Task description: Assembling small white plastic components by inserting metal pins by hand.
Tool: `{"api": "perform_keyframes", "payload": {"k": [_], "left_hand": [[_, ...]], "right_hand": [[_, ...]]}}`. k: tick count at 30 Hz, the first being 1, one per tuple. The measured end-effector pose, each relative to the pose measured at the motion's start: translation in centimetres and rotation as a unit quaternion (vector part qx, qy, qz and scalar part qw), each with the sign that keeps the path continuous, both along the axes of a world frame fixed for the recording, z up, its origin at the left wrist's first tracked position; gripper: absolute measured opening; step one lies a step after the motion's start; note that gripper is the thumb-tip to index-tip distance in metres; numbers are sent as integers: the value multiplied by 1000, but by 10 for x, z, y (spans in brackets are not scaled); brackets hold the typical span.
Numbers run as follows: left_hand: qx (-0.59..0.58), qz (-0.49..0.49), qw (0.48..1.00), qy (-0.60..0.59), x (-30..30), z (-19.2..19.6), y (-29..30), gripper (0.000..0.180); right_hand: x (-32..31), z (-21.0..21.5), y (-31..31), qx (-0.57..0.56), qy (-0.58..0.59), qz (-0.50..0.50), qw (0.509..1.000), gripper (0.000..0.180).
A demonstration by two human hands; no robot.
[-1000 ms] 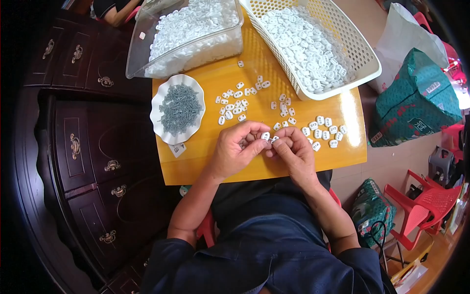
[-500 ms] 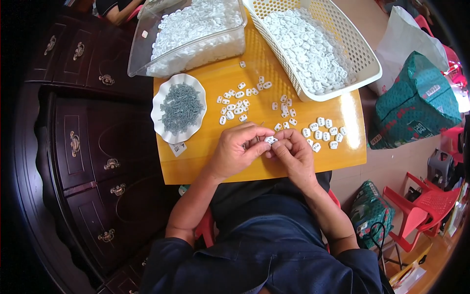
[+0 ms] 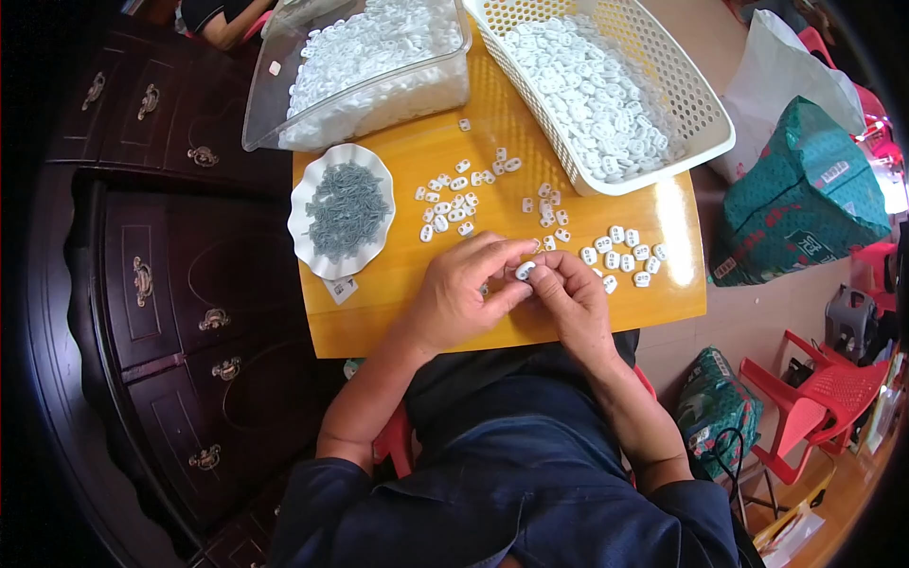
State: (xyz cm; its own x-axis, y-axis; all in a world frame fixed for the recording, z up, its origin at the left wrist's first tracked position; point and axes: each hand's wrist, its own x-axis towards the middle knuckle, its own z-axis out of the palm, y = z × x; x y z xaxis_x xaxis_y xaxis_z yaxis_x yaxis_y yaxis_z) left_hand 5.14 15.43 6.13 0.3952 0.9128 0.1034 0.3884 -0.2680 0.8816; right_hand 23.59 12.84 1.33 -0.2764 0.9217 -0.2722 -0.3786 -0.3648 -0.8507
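My right hand pinches a small white oval plastic piece with dark marks between thumb and fingers, just above the table's near part. Beside it, my left hand has its index finger and thumb spread apart around the piece; its other fingers are curled and partly hidden. Right of my right hand lies a group of white oval pieces with dark marks. Beyond my hands, smaller white pieces with holes lie scattered on the yellow table, and another small cluster sits farther right.
A white scalloped dish of thin grey screw-like pins stands at left. A clear bin and a white perforated basket, both heaped with white pieces, occupy the far side. Dark drawers stand left; a teal bag and red chair are right.
The fingers of my left hand have drawn apart from the white piece. My right hand keeps the piece, now turned so its marked face shows more.
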Motion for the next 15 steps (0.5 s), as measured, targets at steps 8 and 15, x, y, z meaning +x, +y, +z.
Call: {"api": "perform_keyframes", "payload": {"k": [8, 15], "left_hand": [[256, 58, 951, 163, 16, -4, -4, 44], [214, 30, 968, 129, 15, -2, -2, 40]], "right_hand": [[-2, 2, -1, -52, 80, -57, 994, 14], [7, 4, 3, -97, 132, -16, 986, 20]]}}
